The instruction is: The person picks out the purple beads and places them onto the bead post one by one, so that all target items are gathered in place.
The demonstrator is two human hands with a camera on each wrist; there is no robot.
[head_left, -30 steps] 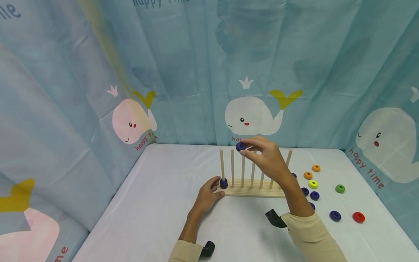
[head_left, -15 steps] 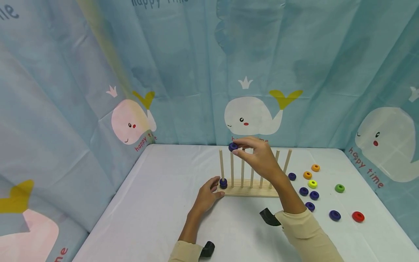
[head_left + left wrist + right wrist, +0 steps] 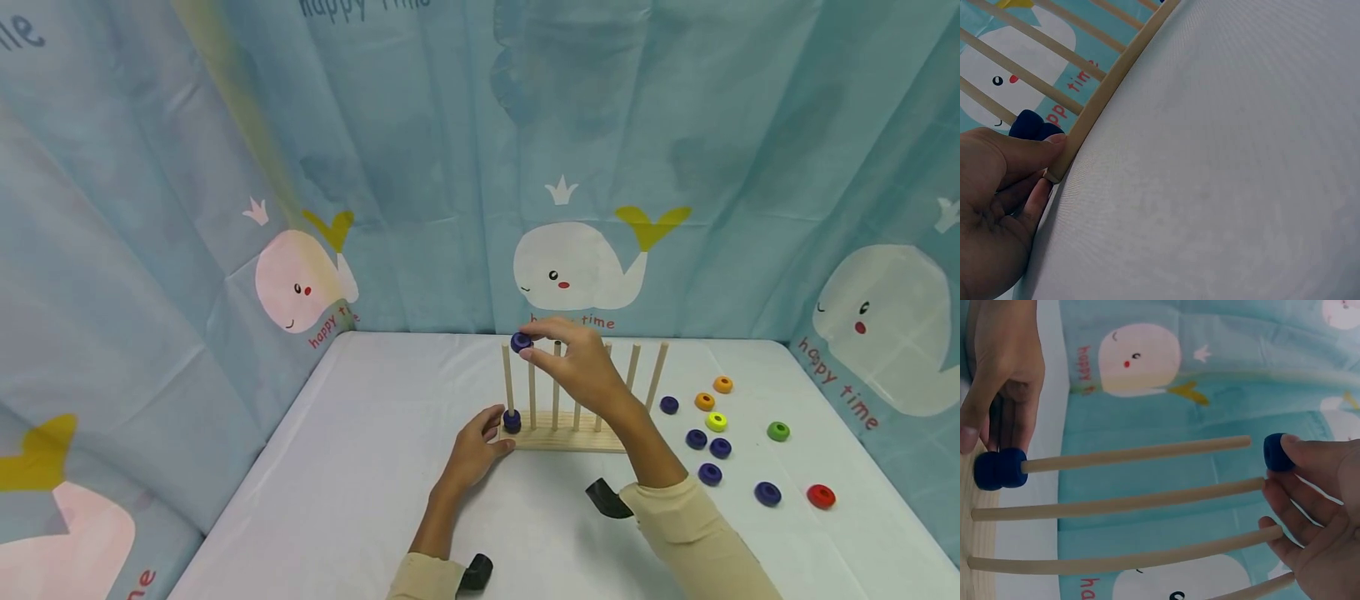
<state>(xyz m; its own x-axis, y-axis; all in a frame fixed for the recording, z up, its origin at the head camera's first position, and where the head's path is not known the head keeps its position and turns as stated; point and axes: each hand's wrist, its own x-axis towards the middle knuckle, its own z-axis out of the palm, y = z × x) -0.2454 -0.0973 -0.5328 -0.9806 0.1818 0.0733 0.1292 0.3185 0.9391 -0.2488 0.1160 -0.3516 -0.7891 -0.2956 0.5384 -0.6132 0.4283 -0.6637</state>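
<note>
Between thumb and fingertips my right hand [image 3: 573,367] pinches a dark blue ring bead [image 3: 521,342]. In the right wrist view that ring bead [image 3: 1279,452] is just off the tip of the leftmost peg [image 3: 1138,454], apart from it. Two blue ring beads [image 3: 1001,469] sit stacked at the foot of this peg. My left hand [image 3: 474,450] grips the left end of the wooden peg rack [image 3: 570,439], which has several upright pegs. The left wrist view shows the thumb and fingers about the base's end [image 3: 1075,140], beside the stacked beads.
Loose blue ring beads [image 3: 710,474] lie right of the rack on the white table [image 3: 360,467]. Among them are orange [image 3: 704,401], yellow [image 3: 716,422], green [image 3: 778,431] and red [image 3: 821,497] ones. A blue whale-print curtain [image 3: 420,275] encloses the table's back and sides.
My right hand has moved left with the blue ring bead, from over the middle pegs to near the top of the leftmost peg. My left hand stays on the rack's end.
</note>
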